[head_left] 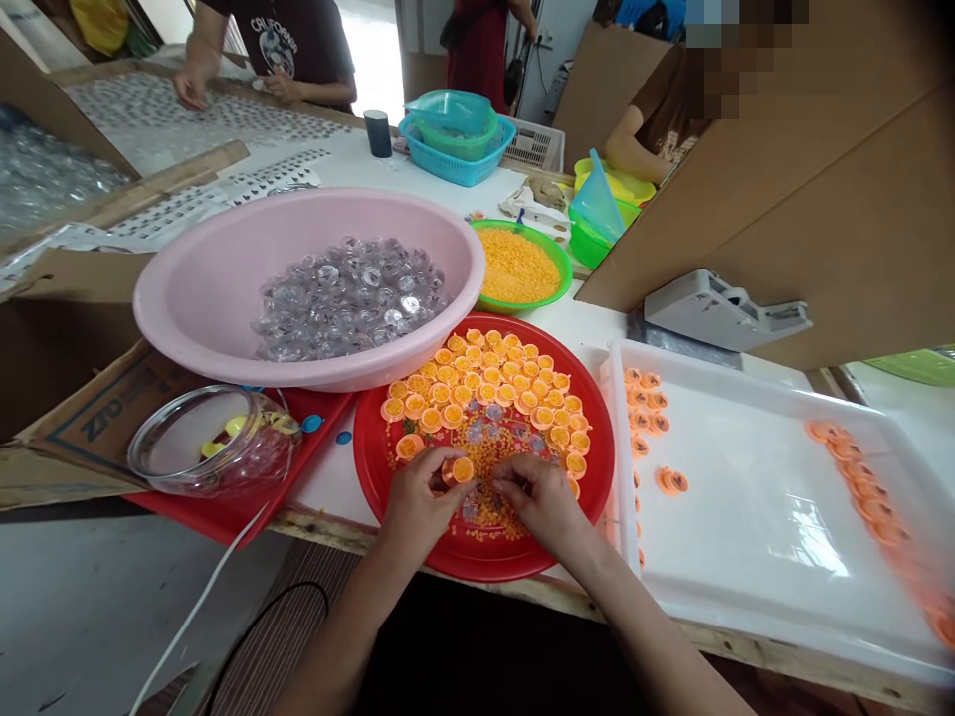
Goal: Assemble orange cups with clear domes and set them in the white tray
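Observation:
My left hand [424, 495] grips a small orange cup [463, 469] with yellow-orange bits inside, tilted toward me. Just right of it, my right hand [538, 494] is closed in a pinch; what its fingertips hold, if anything, is too small to make out. Both hands are over a round red tray [597, 418]. Loose yellow-orange beads [488, 522] and several clear discs [488, 430] lie on the tray's middle. Rows of filled orange cups [492, 375] curve around its far side.
A pink basin [201, 288] of clear discs stands behind left, a green bowl [565, 273] of yellow bits behind. At right lies a white tray [731, 477] with orange pieces. A cardboard box [82, 428] and glass bowl [171, 438] sit left. Other people work beyond.

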### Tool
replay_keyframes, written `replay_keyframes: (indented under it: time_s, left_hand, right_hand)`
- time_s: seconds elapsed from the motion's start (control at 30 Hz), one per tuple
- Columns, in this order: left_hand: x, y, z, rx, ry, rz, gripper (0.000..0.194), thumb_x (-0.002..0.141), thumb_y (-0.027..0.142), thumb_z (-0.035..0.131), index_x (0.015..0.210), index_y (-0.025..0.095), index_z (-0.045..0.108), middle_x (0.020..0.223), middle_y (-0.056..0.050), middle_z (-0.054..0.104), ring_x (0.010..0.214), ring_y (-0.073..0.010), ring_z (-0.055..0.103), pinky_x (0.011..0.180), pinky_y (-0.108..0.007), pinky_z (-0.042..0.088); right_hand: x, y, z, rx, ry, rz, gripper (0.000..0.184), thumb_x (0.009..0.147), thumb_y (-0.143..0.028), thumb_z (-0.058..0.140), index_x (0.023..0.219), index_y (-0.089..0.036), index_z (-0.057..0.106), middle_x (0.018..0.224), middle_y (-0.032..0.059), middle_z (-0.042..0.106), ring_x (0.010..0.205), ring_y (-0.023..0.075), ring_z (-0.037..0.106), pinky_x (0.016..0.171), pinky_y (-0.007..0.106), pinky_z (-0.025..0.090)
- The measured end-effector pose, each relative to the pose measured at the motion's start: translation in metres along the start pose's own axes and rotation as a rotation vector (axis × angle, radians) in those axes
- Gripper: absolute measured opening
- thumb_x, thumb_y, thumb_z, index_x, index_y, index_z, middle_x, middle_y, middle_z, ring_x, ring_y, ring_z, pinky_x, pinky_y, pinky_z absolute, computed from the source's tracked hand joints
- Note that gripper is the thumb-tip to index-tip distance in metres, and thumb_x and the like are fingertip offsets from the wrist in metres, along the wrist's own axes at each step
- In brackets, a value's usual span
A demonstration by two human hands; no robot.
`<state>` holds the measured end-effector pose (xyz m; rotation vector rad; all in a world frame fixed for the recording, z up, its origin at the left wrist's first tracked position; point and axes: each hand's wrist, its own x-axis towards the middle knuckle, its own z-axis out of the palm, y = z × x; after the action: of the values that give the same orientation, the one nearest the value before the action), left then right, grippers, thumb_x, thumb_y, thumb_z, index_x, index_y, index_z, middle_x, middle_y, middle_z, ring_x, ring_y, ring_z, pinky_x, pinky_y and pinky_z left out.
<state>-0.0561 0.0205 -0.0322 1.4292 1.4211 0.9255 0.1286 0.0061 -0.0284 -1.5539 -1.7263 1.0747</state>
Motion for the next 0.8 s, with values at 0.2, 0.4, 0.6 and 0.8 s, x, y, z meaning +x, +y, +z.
replay_keyframes:
  time_s: [0.2, 0.4, 0.6, 0.8]
  left_hand:
    - [-0.005, -0.003, 0.005, 0.027, -0.083, 0.034, 0.021, 0.071, 0.019, 0.068, 0.092, 0.022, 0.069, 0.086, -0.003, 0.069, 0.076, -0.0192, 0.063, 0.066, -0.028, 0.050]
    - [-0.005, 0.005, 0.000, -0.055, -0.017, -0.077, 0.025, 0.063, 0.017, 0.074, 0.087, 0.021, 0.070, 0.087, -0.003, 0.070, 0.079, -0.0202, 0.063, 0.070, -0.029, 0.051]
    - [-0.003, 0.011, -0.011, -0.670, -0.194, -0.313, 0.041, 0.073, 0.028, 0.072, 0.112, 0.020, 0.065, 0.095, -0.005, 0.070, 0.081, -0.0194, 0.068, 0.080, -0.035, 0.054]
    - [-0.001, 0.010, -0.008, -0.780, -0.211, -0.318, 0.036, 0.072, 0.026, 0.075, 0.106, 0.021, 0.064, 0.097, -0.004, 0.067, 0.077, -0.0166, 0.067, 0.073, -0.031, 0.055]
  right_hand:
    - [0.013, -0.011, 0.015, 0.061, 0.101, -0.022, 0.019, 0.078, -0.023, 0.063, 0.097, -0.019, 0.064, 0.085, 0.0038, 0.067, 0.070, 0.0162, 0.060, 0.062, 0.026, 0.048]
    - [0.015, 0.011, 0.000, -0.093, 0.214, 0.003, 0.015, 0.078, -0.015, 0.053, 0.088, -0.017, 0.064, 0.083, 0.0051, 0.066, 0.073, 0.0183, 0.060, 0.065, 0.029, 0.047]
    - [-0.004, 0.011, -0.006, -0.159, -0.123, -0.103, 0.023, 0.074, -0.003, 0.052, 0.079, -0.020, 0.066, 0.077, 0.0015, 0.062, 0.069, 0.0153, 0.058, 0.063, 0.025, 0.046]
    - [-0.012, 0.004, 0.004, -0.370, -0.146, -0.134, 0.024, 0.079, -0.001, 0.049, 0.088, -0.018, 0.063, 0.083, 0.0036, 0.060, 0.072, 0.0152, 0.058, 0.066, 0.025, 0.045]
